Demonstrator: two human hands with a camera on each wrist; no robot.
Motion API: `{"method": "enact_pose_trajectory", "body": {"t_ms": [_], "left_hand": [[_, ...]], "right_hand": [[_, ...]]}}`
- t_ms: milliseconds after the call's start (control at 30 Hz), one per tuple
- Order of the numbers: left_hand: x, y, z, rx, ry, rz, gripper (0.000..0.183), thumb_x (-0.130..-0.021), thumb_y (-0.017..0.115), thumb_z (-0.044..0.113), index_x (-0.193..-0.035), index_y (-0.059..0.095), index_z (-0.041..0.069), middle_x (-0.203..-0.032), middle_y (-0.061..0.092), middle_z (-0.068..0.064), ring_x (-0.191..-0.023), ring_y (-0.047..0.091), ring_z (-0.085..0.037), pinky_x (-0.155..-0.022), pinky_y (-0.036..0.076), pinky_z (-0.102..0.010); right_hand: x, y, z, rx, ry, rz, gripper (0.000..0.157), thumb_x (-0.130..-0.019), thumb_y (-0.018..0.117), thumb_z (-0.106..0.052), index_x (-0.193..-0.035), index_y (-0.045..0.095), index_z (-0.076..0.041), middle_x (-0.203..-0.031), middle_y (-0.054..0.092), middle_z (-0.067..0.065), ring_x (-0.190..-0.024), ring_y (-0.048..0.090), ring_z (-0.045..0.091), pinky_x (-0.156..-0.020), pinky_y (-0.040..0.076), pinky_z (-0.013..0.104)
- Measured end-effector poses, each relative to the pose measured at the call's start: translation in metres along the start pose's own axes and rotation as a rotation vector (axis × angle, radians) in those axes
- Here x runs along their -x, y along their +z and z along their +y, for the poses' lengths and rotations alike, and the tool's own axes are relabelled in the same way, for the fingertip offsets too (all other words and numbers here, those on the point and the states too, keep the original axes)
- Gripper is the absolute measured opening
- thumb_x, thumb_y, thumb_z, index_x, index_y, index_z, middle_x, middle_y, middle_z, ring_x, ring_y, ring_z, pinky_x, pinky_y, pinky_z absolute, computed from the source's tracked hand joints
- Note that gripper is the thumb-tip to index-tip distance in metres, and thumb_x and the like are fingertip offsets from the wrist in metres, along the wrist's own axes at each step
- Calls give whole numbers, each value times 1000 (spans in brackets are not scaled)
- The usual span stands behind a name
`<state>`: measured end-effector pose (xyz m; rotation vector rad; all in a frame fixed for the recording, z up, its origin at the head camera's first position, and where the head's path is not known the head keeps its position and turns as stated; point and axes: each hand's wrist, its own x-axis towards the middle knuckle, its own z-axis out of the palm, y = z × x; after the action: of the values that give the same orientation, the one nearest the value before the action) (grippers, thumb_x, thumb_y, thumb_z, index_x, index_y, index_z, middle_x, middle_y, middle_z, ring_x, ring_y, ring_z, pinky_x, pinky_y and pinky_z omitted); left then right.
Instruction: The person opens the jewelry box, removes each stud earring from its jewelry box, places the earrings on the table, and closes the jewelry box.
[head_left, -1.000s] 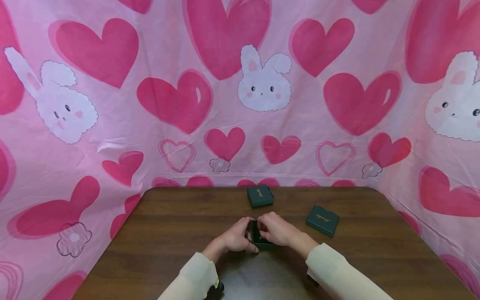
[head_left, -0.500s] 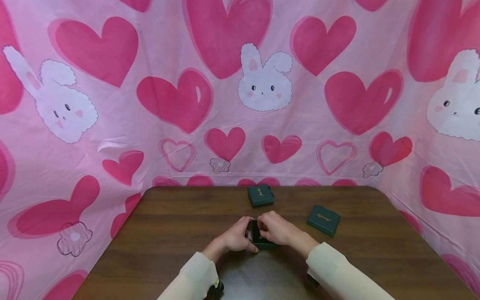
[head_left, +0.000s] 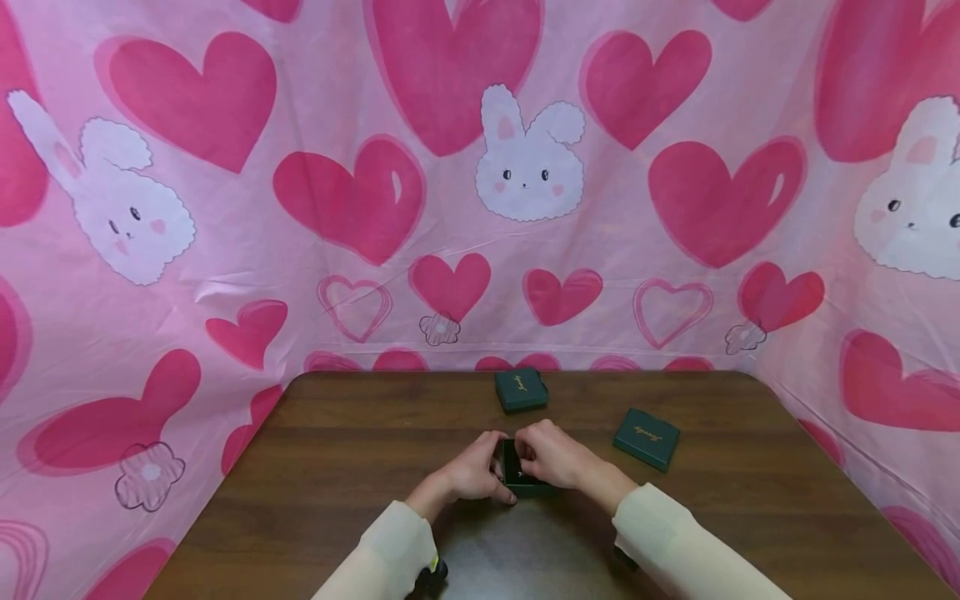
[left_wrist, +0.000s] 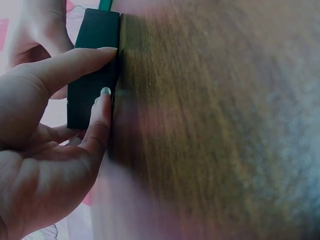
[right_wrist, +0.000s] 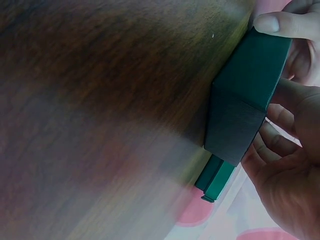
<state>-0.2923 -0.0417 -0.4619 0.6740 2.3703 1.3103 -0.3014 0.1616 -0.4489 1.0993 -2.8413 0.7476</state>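
An open dark green jewelry box (head_left: 534, 491) with a black insert (head_left: 512, 458) sits on the table between both hands. My left hand (head_left: 474, 472) grips its left side; in the left wrist view the thumb presses on the front wall of the box (left_wrist: 95, 30) and a finger lies beneath it. My right hand (head_left: 553, 456) bends over the box's right part with curled fingers reaching inside. A tiny shiny piece (head_left: 521, 473) shows on the insert beside those fingertips. In the right wrist view the curled right fingers (right_wrist: 280, 142) touch the box's rim; whatever they may pinch is hidden.
A green box or lid with gold lettering (head_left: 521, 390) lies near the table's back edge. Another flat green piece with gold lettering (head_left: 647, 439) lies to the right. A pink heart-and-rabbit cloth (head_left: 442, 208) surrounds the wooden table (head_left: 322, 467).
Almost nothing differs. Both hands stay at the box, and the right fingers remain over its insert. The head view has shifted very slightly.
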Motion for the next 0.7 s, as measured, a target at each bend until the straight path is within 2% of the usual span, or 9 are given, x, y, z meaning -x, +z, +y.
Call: {"method": "enact_pose_trajectory", "body": {"t_ms": [300, 700], "left_hand": [[0, 0, 1, -7, -4, 6, 87, -68, 92, -2, -141, 44, -2, -119, 49, -16, -89, 53, -22, -71, 46, -29], [-1, -1, -2, -7, 0, 2, 80, -70, 92, 0, -137, 48, 1, -117, 50, -13, -91, 52, -22, -74, 46, -29]], "right_hand": [[0, 0, 0, -9, 4, 1, 5, -89, 75, -5, -87, 71, -4, -70, 58, -9, -62, 51, 3, -58, 46, 22], [1, 1, -1, 5, 17, 6, 4, -90, 74, -4, -87, 75, -4, -71, 61, -7, -64, 52, 5, -61, 48, 23]]}}
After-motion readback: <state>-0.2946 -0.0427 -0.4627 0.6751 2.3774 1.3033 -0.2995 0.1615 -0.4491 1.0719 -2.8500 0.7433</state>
